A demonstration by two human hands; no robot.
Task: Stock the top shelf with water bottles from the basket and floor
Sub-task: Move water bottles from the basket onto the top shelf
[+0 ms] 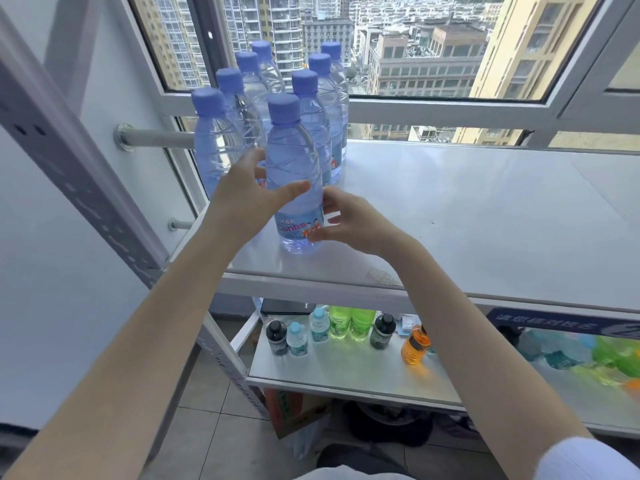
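Several clear water bottles with blue caps (221, 140) stand in two rows at the left end of the white top shelf (485, 220), by the window. The front water bottle (294, 157) stands upright on the shelf near its front edge, between both my hands. My left hand (242, 199) wraps its middle from the left, thumb across the front and fingers behind. My right hand (349, 221) holds its lower part at the blue label from the right, thumb in front. No basket is in view.
A perforated metal upright (86, 188) rises at the left. The lower shelf (346, 368) carries small green, black, pale blue and orange bottles (346, 323), with more coloured bottles (588, 355) to the right. A cardboard box (294, 410) sits on the tiled floor below.
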